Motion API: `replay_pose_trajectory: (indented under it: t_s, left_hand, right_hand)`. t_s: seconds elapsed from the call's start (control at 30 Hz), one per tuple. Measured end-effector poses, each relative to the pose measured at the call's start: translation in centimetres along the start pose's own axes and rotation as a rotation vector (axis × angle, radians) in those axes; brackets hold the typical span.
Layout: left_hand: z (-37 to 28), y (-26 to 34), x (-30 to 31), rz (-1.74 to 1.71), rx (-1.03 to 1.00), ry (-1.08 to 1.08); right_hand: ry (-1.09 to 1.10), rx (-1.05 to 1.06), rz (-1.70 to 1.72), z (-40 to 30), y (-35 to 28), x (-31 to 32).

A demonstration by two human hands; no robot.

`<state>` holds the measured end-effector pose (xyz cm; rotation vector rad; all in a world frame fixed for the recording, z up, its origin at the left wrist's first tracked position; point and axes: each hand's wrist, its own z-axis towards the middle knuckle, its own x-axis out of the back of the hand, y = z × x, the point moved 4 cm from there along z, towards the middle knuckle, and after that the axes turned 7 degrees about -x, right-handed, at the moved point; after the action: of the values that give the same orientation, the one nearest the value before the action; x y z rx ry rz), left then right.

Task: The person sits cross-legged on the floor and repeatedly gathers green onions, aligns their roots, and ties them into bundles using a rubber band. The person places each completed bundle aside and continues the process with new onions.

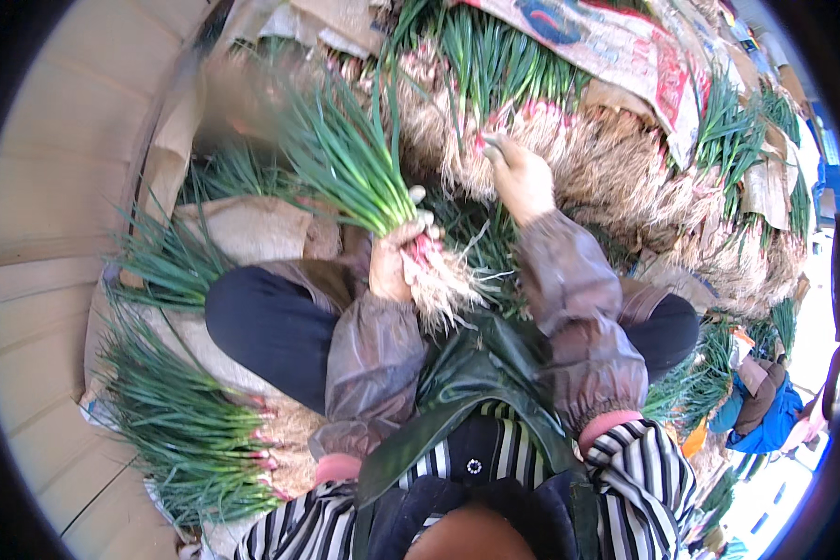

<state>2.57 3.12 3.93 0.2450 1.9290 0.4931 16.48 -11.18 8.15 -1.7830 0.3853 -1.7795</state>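
Note:
My left hand (pixel 395 259) grips a bunch of red spring onions (pixel 371 182) just above the bulbs. Their green leaves point up and to the left, while the pale roots hang toward my lap. My right hand (pixel 523 175) is raised at the edge of a long stacked row of spring onions (pixel 567 150). Its fingertips are close together beside a red bulb in that row; whether they hold it cannot be told. Translucent plastic sleeve covers reach from both wrists to pink cuffs. A dark green apron (pixel 490 364) lies over my lap between my bent knees.
More spring onions (pixel 196 420) lie at left, roots toward me. Sacking (pixel 252 227) lies beside my left knee. A printed sack (pixel 616 56) covers part of the far row. A pale panelled wall (pixel 63 175) bounds the left. Blue cloth (pixel 770 416) is at right.

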Motion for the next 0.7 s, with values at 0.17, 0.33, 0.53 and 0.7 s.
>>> replay_pose_trajectory:
  t_s: [0.17, 0.33, 0.53, 0.7]
  left_hand:
    - [-0.1, 0.0, -1.4, -0.208, 0.002, -0.046]
    - [-0.3, 0.2, -0.9, -0.158, 0.031, -0.051]
    - [-0.2, -0.1, -1.9, -0.333, 0.107, -0.237]
    - [-0.3, 0.0, -1.6, -0.338, 0.08, -0.251]
  right_hand:
    - [-0.313, -0.472, -0.273, 7.7, -2.0, -4.8]
    - [-0.291, -0.443, 0.106, 6.9, -0.1, -6.7]
    - [-0.769, -0.333, 1.738, 1.6, 2.2, -1.2]
    - [-0.752, -0.417, 1.617, -4.7, 3.6, -1.1]
